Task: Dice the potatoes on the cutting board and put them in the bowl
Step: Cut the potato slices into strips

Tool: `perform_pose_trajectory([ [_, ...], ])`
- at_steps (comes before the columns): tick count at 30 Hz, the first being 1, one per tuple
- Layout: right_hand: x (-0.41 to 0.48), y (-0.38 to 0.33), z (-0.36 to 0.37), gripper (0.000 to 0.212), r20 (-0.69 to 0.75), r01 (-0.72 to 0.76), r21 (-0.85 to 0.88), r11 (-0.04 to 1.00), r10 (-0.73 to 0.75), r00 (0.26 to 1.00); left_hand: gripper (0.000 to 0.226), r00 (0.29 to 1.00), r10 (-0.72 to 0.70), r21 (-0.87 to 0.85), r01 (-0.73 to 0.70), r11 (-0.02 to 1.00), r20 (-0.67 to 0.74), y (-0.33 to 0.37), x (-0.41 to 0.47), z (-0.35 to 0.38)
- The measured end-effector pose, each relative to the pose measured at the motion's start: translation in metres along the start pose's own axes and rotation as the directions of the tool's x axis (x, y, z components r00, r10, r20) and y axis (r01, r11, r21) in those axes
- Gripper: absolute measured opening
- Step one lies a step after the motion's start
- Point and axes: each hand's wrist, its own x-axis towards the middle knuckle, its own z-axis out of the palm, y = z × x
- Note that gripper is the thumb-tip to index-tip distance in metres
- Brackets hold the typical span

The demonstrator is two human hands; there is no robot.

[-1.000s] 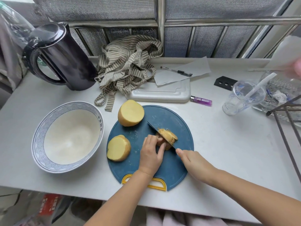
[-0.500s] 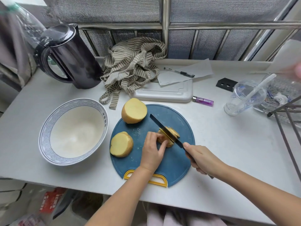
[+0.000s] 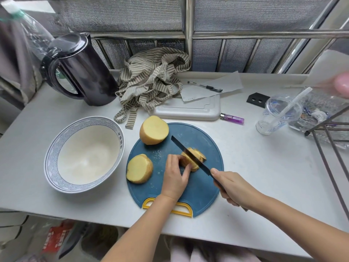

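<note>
Gripping one knife (image 3: 178,143), right hand (image 3: 231,188) cuts one potato piece (image 3: 200,155) left hand (image 3: 174,176) pinches beside two halves (image 3: 154,129) (image 3: 139,168).

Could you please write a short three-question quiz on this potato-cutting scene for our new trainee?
1. True or false: the bowl already holds diced potato.
2. Which hand grips the knife: A left, B right?
3. How many potato halves lie untouched on the cutting board?
Key: 1 false, nothing is in it. 2 B: the right hand grips it while the left hand holds the potato being sliced. 3 two: the far half and the near half.
</note>
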Motion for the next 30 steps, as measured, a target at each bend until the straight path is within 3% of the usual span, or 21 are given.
perform_pose_trajectory([
  [23,0.012,-0.007,0.003,0.051,0.03,-0.075,-0.177,0.981,0.081,0.996,0.019,0.997,0.068,0.047,-0.066,0.997,-0.039,-0.004,0.002,0.001],
  [30,0.02,-0.008,0.014,0.048,-0.006,-0.014,-0.267,0.964,0.013,1.0,0.016,0.997,0.061,0.031,-0.06,0.998,-0.046,-0.007,0.001,0.003],
])
